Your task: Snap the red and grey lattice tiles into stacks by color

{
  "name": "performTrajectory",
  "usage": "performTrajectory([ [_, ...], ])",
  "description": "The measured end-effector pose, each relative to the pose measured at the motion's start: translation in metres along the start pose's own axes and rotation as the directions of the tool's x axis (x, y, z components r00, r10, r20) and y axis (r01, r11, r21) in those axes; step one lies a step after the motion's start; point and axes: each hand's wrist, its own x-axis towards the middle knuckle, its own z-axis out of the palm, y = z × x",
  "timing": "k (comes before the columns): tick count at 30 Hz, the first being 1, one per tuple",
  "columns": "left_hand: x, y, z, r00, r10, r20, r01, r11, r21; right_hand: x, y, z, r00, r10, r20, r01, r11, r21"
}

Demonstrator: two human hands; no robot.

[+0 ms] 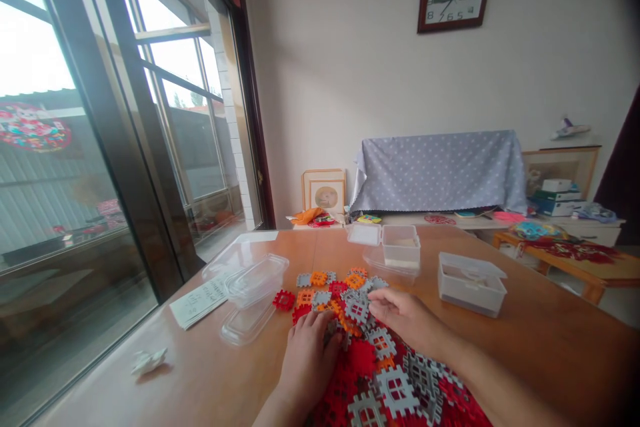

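Observation:
A heap of interlocking plastic window-shaped building tiles in red, orange and grey covers the near middle of the table. My left hand (311,352) is at the heap's left side, its fingers curled down over pieces; what lies under them is mostly hidden. My right hand (406,317) comes in from the right, thumb and fingers pinched at the edge of a grey building tile (357,310). Larger grey tiles, one a window tile (397,391), lie nearer to me on red ones. Behind my left hand, an orange tile (319,278) sits among grey ones, and a red tile (283,300) lies apart.
Clear plastic lids (255,280) and a stack of written paper (200,300) lie at left, with a crumpled tissue (150,361) closer. Two translucent boxes, an open box (401,247) and a lidded box (471,287), stand at the back and right. A window (185,113) borders the left.

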Motion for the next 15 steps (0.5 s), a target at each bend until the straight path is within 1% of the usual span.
performTrajectory([
  [2,0.001,-0.001,-0.001,1.000,-0.003,-0.023,0.002,1.000,-0.031,-0.027,-0.008,-0.009,0.999,0.002,0.039,0.002,0.994,-0.112],
  [4,0.003,-0.002,-0.002,0.998,-0.025,-0.064,0.022,0.998,-0.060,-0.056,-0.012,-0.013,0.990,-0.011,0.142,0.046,0.968,-0.247],
  [6,0.003,-0.004,-0.001,0.990,-0.091,-0.107,0.084,0.994,-0.066,-0.081,-0.012,-0.010,0.973,-0.021,0.230,0.098,0.940,-0.326],
  [8,0.003,-0.008,0.001,0.978,-0.171,-0.119,0.166,0.985,-0.049,-0.096,-0.008,-0.001,0.973,-0.035,0.226,0.119,0.921,-0.371],
  [9,0.003,-0.010,0.003,0.974,-0.199,-0.113,0.196,0.980,-0.040,-0.099,-0.004,0.004,0.975,-0.039,0.218,0.122,0.915,-0.384],
  [11,0.002,-0.014,0.006,0.971,-0.219,-0.092,0.217,0.976,-0.030,-0.098,0.002,0.014,0.978,-0.022,0.208,0.109,0.902,-0.418],
  [15,0.003,-0.017,0.009,0.978,-0.194,-0.074,0.193,0.981,-0.025,-0.083,0.012,0.022,0.986,0.039,0.163,0.040,0.889,-0.455],
])
